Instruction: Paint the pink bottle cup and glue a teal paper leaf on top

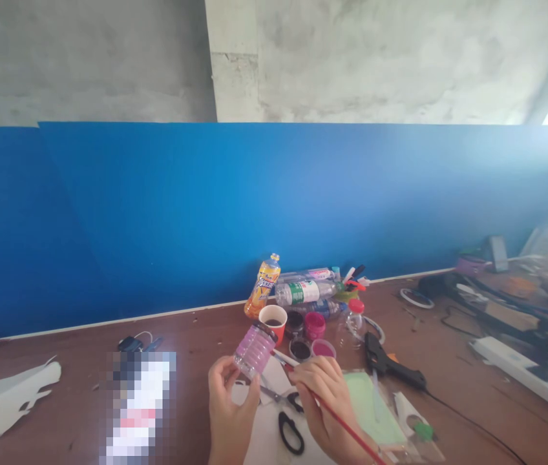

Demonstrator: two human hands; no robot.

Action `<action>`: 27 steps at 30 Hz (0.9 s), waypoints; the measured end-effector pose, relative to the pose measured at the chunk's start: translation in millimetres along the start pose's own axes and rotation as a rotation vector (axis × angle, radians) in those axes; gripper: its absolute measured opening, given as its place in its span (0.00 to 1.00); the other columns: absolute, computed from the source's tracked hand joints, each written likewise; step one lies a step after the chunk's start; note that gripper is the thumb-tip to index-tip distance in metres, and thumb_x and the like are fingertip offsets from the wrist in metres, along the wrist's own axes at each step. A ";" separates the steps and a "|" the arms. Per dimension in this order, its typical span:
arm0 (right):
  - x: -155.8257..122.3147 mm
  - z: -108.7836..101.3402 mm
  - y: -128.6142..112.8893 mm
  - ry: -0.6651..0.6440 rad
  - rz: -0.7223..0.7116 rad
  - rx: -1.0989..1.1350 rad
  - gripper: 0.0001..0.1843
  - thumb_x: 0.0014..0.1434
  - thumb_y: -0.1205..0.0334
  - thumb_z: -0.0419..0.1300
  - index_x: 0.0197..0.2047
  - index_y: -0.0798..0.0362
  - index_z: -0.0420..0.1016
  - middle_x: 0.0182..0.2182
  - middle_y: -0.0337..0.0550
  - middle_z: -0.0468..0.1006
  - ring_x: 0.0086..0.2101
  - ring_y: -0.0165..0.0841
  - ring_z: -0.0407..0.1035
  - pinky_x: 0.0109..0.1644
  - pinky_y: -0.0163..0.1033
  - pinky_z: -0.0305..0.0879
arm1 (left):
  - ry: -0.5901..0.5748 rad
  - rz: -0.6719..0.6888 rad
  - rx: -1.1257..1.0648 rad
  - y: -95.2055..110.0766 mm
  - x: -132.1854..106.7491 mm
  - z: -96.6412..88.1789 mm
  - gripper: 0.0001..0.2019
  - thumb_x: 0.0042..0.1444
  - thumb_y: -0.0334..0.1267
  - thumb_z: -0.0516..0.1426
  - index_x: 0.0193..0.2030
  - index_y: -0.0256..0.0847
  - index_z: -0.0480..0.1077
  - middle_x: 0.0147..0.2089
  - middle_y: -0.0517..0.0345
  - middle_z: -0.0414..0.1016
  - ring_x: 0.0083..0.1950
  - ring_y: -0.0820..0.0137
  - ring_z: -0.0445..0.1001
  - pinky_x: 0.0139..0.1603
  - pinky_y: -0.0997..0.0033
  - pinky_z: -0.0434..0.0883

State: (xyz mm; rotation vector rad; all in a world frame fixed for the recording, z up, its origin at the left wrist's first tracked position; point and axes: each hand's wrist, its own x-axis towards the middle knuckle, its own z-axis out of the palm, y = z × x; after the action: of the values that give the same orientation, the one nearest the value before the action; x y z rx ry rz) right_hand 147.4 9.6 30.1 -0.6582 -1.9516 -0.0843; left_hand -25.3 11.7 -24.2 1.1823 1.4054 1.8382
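My left hand [232, 394] is closed around the lower end of a cut clear plastic bottle [255, 351], tilted above the table, with pink-purple on its ribbed wall and a dark band at its upper rim. In my right hand [325, 400] is a red-handled paintbrush [346, 426], its tip end pointing left toward the bottle. Whether the tip touches the bottle I cannot tell. Below and between the hands, scissors [291, 434] with black handles lie on white paper [267, 445]. Just beyond stand open paint jars, one dark [300, 349] and one magenta [323, 349].
Behind the jars are a paper cup [274, 321] with dark liquid, an orange drink bottle [260, 287] and several lying bottles [305, 292]. A black glue gun [390, 365] with a cord lies right, near a power strip [521, 374]. A blue partition [274, 194] borders the table.
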 end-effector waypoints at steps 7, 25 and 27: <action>-4.7 4.1 4.3 0.013 0.022 0.022 0.12 0.60 0.76 0.51 0.44 0.53 0.67 0.32 0.42 0.76 0.33 0.34 0.67 0.37 0.42 0.58 | -0.020 0.005 0.025 0.7 -0.2 1.4 0.20 0.47 0.39 0.62 0.45 0.42 0.60 0.48 0.51 0.64 0.50 0.61 0.68 0.56 0.50 0.67; -7.0 0.6 1.9 0.015 -0.024 0.003 0.18 0.58 0.79 0.49 0.49 0.55 0.65 0.39 0.47 0.76 0.37 0.35 0.67 0.39 0.43 0.61 | 0.070 -0.239 -0.094 -0.1 3.7 2.0 0.19 0.44 0.42 0.63 0.42 0.42 0.61 0.43 0.53 0.68 0.44 0.63 0.73 0.47 0.56 0.71; -4.9 2.4 -0.9 -0.008 -0.036 -0.016 0.18 0.58 0.78 0.50 0.49 0.55 0.66 0.39 0.47 0.77 0.37 0.35 0.67 0.40 0.42 0.61 | 0.108 -0.286 -0.109 1.7 5.5 2.4 0.20 0.43 0.41 0.63 0.41 0.42 0.61 0.42 0.53 0.69 0.43 0.63 0.73 0.45 0.57 0.71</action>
State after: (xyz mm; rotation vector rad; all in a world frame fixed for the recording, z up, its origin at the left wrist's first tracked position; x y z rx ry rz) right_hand 146.6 7.7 25.0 -0.6352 -1.9722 -0.1202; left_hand -25.6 16.8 -20.6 0.7928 1.4303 1.7708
